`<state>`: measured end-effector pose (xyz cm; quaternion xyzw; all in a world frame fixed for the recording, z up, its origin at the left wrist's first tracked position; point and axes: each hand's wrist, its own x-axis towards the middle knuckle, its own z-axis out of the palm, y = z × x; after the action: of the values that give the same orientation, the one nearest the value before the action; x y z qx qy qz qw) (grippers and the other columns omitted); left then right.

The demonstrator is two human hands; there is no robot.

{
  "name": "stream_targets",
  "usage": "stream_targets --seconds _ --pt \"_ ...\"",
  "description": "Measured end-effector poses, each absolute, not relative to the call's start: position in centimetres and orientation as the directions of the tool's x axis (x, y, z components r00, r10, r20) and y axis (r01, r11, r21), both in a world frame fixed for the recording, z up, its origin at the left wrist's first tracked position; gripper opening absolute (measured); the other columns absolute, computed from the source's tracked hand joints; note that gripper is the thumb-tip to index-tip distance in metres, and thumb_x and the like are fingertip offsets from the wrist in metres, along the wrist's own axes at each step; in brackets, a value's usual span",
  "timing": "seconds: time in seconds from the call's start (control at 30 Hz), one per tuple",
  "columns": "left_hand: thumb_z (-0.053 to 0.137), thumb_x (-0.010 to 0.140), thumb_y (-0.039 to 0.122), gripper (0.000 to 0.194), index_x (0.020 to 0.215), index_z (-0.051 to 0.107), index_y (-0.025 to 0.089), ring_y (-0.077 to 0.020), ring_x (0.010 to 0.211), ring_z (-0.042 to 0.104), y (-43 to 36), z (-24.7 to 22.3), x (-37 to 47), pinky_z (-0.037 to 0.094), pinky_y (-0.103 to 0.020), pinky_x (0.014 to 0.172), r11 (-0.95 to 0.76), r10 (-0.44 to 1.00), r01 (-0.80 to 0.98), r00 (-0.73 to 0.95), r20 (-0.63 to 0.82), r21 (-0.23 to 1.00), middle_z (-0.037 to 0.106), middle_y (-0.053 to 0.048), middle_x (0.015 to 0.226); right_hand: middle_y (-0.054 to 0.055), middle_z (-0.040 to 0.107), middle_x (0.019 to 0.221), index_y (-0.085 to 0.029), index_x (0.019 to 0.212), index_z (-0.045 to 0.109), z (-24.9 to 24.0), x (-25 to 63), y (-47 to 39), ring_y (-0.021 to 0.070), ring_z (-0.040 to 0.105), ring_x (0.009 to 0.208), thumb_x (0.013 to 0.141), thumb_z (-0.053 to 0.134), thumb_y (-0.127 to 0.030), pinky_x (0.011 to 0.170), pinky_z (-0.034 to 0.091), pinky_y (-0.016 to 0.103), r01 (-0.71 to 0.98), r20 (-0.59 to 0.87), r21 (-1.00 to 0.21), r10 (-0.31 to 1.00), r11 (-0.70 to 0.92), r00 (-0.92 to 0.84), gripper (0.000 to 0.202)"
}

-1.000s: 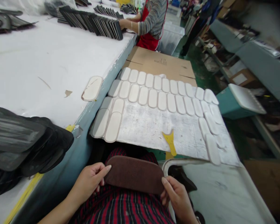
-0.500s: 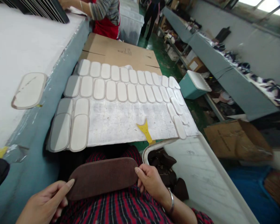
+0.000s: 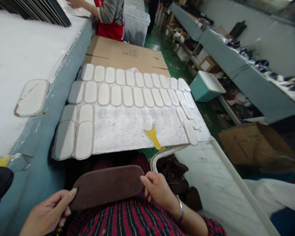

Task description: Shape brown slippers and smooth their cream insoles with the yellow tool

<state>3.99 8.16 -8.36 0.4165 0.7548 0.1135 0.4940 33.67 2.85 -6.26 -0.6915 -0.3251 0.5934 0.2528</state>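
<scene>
Between my hands, above my lap, is a long dark brown leather piece (image 3: 108,187) with rounded ends. My left hand (image 3: 47,209) pinches its left end between thumb and fingers. At the opposite end, my right hand (image 3: 157,188) grips the edge, a silver bangle on the wrist. Ahead lies a pale board (image 3: 132,127) bearing rows of white oval pieces (image 3: 104,94) with brownish rims. Some of them overlap at the left (image 3: 84,139) and right. A yellow forked piece (image 3: 152,136) rests near the board's front edge.
To the left runs a white-topped table (image 3: 5,59) with one stained oval piece (image 3: 31,97). Dark brown pieces (image 3: 174,177) lie inside a white curved rim at my right. A cardboard sheet (image 3: 127,54) and a co-worker in a red apron (image 3: 110,29) are beyond the board.
Both hands keep hold of the brown leather piece, almost in place. The view has shifted slightly, and at the lower right a whitish shape now shows where blue was.
</scene>
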Motion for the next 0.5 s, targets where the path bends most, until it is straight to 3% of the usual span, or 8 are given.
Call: stream_targets --seconds 0.1,0.2,0.5 --pt "0.054 0.065 0.062 0.044 0.061 0.049 0.018 -0.0061 0.030 0.033 8.3 -7.1 4.6 0.025 -0.016 0.031 0.654 0.735 0.414 -0.152 -0.661 0.633 0.042 0.007 0.039 -0.004 0.052 0.044 -0.016 0.065 0.048 -6.3 33.5 2.6 0.0050 0.043 0.031 0.085 0.045 -0.048 0.032 0.029 0.013 0.179 -0.649 -0.736 0.755 -0.653 0.087 0.038" --pt "0.055 0.065 0.062 0.047 0.054 0.045 0.018 -0.0070 0.029 0.037 8.6 -6.2 4.9 0.026 -0.016 0.030 0.626 0.752 0.424 -0.106 -0.651 0.655 0.044 0.005 0.038 -0.004 0.051 0.044 -0.017 0.062 0.047 -6.5 33.4 2.3 0.0052 0.043 0.032 0.085 0.044 -0.051 0.033 0.029 0.014 0.224 -0.644 -0.728 0.758 -0.648 0.100 0.041" --pt "0.050 0.070 0.061 0.045 0.057 0.044 0.018 -0.0089 0.029 0.044 9.1 -6.6 3.6 0.030 -0.017 0.030 0.572 0.759 0.441 0.037 -0.651 0.692 0.052 0.003 0.041 -0.003 0.048 0.041 -0.018 0.056 0.045 -7.2 33.3 2.4 0.0076 0.044 0.031 0.077 0.043 -0.063 0.032 0.029 0.017 0.361 -0.682 -0.648 0.722 -0.671 0.118 0.050"
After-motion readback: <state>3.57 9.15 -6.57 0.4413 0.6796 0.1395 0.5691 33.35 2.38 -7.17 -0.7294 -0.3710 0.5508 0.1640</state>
